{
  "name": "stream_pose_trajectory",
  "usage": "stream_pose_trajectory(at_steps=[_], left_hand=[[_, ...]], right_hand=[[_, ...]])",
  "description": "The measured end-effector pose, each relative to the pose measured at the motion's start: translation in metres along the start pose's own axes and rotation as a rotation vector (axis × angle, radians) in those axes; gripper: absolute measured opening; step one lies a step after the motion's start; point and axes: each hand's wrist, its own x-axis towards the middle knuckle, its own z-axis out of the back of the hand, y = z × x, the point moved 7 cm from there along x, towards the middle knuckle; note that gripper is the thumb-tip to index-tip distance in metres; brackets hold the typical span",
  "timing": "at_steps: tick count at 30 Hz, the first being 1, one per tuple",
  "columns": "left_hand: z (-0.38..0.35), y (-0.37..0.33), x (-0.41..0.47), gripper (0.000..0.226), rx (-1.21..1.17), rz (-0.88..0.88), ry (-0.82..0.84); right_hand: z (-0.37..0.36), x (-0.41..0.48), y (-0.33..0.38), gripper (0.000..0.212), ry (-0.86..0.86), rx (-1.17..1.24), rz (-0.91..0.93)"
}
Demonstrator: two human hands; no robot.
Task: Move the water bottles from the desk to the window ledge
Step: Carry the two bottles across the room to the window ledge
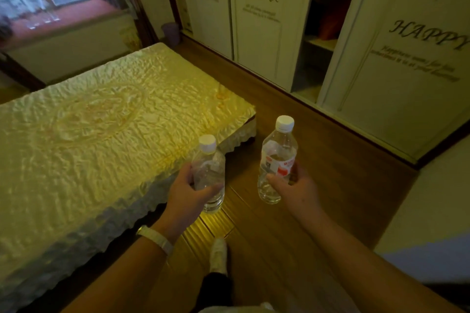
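Note:
My left hand (187, 192) grips a clear water bottle (209, 169) with a white cap and no label, held upright above the floor by the bed's corner. In my right hand (296, 189) is a second clear bottle (276, 160) with a white cap and a red and white label, also upright. The two bottles are apart, side by side in front of me. The window ledge (63, 19), reddish and blurred, lies far off at the upper left under the window. Faint clear shapes stand on it; I cannot tell what they are.
A bed with a yellow quilted cover (101, 122) fills the left. White wardrobe doors (267, 20) with "HAPPY" lettering line the right, one gap open. A strip of wooden floor (292, 122) runs between them toward a purple bin (171, 30). My foot (218, 255) is below.

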Motion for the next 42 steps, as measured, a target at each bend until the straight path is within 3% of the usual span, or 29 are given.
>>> stream_pose_trajectory(at_steps=[8, 16, 26, 42], left_hand=[[0.01, 0.04, 0.136, 0.054, -0.076, 0.071, 0.072], [0.017, 0.047, 0.279, 0.052, -0.087, 0.113, 0.174], [-0.003, 0.044, 0.388, 0.049, -0.067, 0.114, 0.192], [-0.177, -0.032, 0.57, 0.054, -0.059, 0.066, 0.194]], right_hand=[[-0.041, 0.112, 0.016, 0.034, -0.068, -0.017, -0.034], [-0.083, 0.218, 0.055, 0.054, -0.167, -0.082, -0.066], [-0.074, 0.308, 0.063, 0.052, -0.246, -0.117, -0.127], [0.045, 0.532, 0.047, 0.056, -0.201, 0.008, -0.171]])
